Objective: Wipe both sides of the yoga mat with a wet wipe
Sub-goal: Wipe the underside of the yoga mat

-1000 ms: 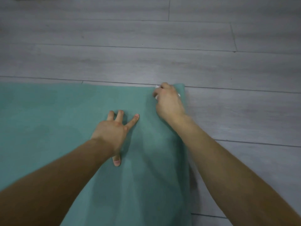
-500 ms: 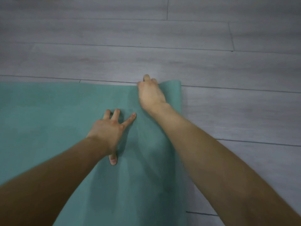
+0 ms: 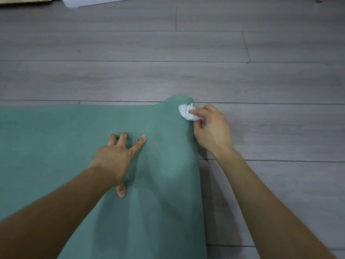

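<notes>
Down low, the left hand (image 3: 115, 157) presses flat on the mat (image 3: 56, 139), fingers spread and straight, thumb tucked back toward the camera, pinning the green sheet to the floor (image 3: 186, 71). Just past it, the right hand (image 3: 212, 131) sits at the mat's right edge, fingers curled round a bunched white wipe (image 3: 187, 113), which touches the far right corner. That corner is lifted and curling up off the boards, and the right edge rides a little high too. Looks like the top-side wipe is at its end here, working the corner. Next, I'd judge, comes a flip: the right hand needs to get under that raised edge while the left lets go. Far off, pale flat items (image 3: 89, 1) lie along the top edge.
</notes>
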The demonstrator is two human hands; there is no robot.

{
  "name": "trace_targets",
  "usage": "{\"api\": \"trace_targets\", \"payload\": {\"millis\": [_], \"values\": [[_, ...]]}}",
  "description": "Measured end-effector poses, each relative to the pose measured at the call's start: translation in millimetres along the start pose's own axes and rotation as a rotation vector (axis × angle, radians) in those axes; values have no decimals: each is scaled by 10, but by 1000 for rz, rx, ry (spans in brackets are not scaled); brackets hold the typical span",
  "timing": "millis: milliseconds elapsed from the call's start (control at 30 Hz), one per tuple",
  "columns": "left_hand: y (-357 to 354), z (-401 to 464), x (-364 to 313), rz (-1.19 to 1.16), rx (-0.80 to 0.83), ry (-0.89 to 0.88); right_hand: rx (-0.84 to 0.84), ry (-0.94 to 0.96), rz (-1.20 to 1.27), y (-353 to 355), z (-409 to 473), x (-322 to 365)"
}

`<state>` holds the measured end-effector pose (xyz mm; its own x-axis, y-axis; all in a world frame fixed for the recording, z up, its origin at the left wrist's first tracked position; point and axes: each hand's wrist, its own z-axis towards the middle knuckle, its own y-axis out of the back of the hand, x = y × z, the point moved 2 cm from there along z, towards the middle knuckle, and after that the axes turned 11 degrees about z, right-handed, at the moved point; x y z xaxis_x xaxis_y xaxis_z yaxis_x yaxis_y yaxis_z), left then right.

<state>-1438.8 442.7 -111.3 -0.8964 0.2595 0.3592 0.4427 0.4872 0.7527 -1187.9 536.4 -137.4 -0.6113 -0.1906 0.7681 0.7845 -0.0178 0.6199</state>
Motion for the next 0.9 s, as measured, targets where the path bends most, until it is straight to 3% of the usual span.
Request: {"api": "trace_targets", "payload": {"millis": [67, 167, 300, 400, 467, 567, 767, 900], "values": [[-3, -3, 7, 7, -2, -4, 37, 30, 45, 87, -101, 25], [12, -10, 12, -1, -6, -11, -42, 38, -63, -47, 458, 136], [3, -48, 22, -60, -2, 6, 140, 61, -258, -544, 843, 278], [-34, -64, 45, -92, 1, 25, 148, 48, -306, -493, 551, 369], [-41, -66, 59, -98, -3, 31, 277, 141, -242, -434, 176, 545], [-28, -58, 62, -95, -10, 36, 664, 284, -280, -667, -351, 786], [-6, -85, 94, -102, -11, 54, 309, 181, -446, -1096, 729, 842], [-8, -83, 83, -94, -19, 57, 408, 237, -349, -1194, 216, 998]]}}
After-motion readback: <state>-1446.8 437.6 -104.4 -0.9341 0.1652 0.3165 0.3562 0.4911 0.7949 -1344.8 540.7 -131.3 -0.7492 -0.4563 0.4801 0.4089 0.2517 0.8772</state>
